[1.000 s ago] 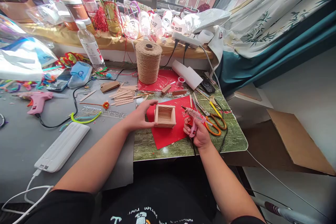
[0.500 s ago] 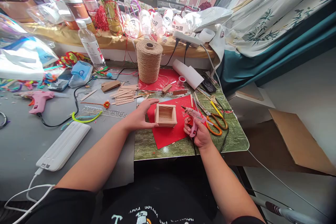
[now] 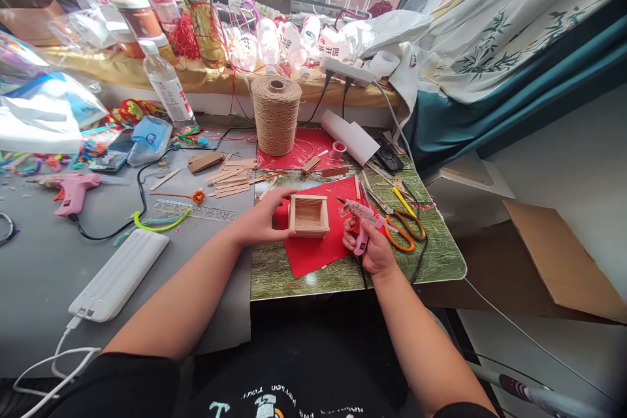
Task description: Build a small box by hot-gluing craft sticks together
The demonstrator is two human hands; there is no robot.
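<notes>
A small square box of stacked wooden craft sticks (image 3: 309, 232) sits open side up on a red sheet (image 3: 313, 260). My left hand (image 3: 264, 219) grips its left side, the thumb at the near corner and the fingers at the far corner. To the right, my right hand (image 3: 375, 248) is wrapped around the handle of a pink glue gun (image 3: 363, 214). The gun's nozzle points left toward the box, a short gap away from it. Scissors with orange handles (image 3: 402, 235) lie just beyond that hand. The fingertips behind the box are partly hidden.
Loose craft sticks (image 3: 232, 176) lie left of a twine spool (image 3: 277, 117). A second pink glue gun (image 3: 73, 192) and a white power bank (image 3: 119, 274) rest on the grey mat. A water bottle (image 3: 169, 88) stands at the back. Cords cross the table.
</notes>
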